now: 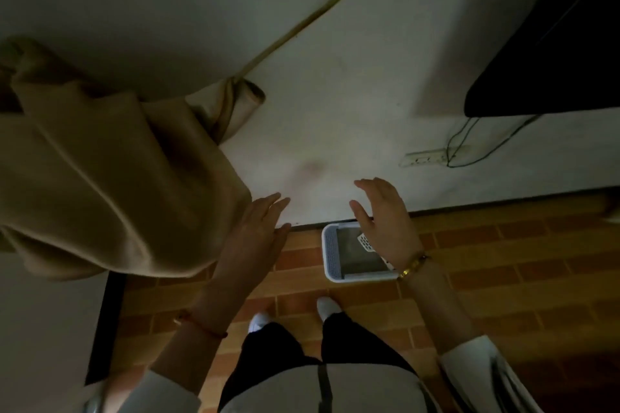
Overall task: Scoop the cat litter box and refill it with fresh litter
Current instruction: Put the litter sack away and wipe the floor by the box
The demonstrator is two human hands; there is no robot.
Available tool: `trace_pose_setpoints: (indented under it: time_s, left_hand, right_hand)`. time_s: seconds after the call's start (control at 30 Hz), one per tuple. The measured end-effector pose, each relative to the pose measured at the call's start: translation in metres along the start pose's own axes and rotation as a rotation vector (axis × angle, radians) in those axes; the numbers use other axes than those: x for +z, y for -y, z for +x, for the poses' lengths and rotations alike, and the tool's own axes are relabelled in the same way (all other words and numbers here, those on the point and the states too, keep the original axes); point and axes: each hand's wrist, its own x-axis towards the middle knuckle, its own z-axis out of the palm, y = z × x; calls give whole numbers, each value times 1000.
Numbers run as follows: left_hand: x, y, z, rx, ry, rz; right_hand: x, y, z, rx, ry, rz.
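Note:
A white litter box [330, 255] with grey litter inside stands on the brick-pattern floor against the wall. A white slotted scoop [366, 242] lies inside it, partly hidden by my right hand. My right hand [385, 225] hovers above the box, fingers spread and straight, holding nothing. My left hand [258, 228] is stretched forward to the left of the box, fingers straight, empty, next to a hanging beige curtain.
A beige curtain [110, 178] hangs at the left. A wall socket [426, 157] with dark cables sits on the white wall, under a black screen [553, 54] at the upper right. My feet in white shoes [327, 307] stand just before the box.

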Motion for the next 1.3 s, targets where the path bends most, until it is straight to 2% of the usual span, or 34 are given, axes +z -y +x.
trace_pose_setpoints:
  time_s: [0.23,0.4,0.5,0.6,0.73,0.93,1.07,1.2,1.3]
  left_hand:
    - [13,28,4,276,164,-1]
    - [46,45,0,528,147,-27]
    - [83,61,-1,547,241,-67]
    - [127,76,-4,452,313,-40]
    - [200,106,1,365,329,-74]
    - [331,180,27,364,309,5]
    - [430,229,43,255,377,-17]
    - [523,281,56,299,319,-4]
    - [582,325,65,424,233,73]
  right_hand:
    - [53,18,-42,189,-150,21]
    - [97,13,-75,303,-232,0]
    - [128,0,-91,325,-246,5]
    - [164,-20,-100,351,-267,-11]
    - [228,-66,-104,341,-277,-41]
    - [367,-153,-99,373,-282,-76]
    - [473,-210,-88,386,-232,-122]
    - [565,-259,-65,339,-174,-154]
    - [623,-292,-44,288,-187,-173]
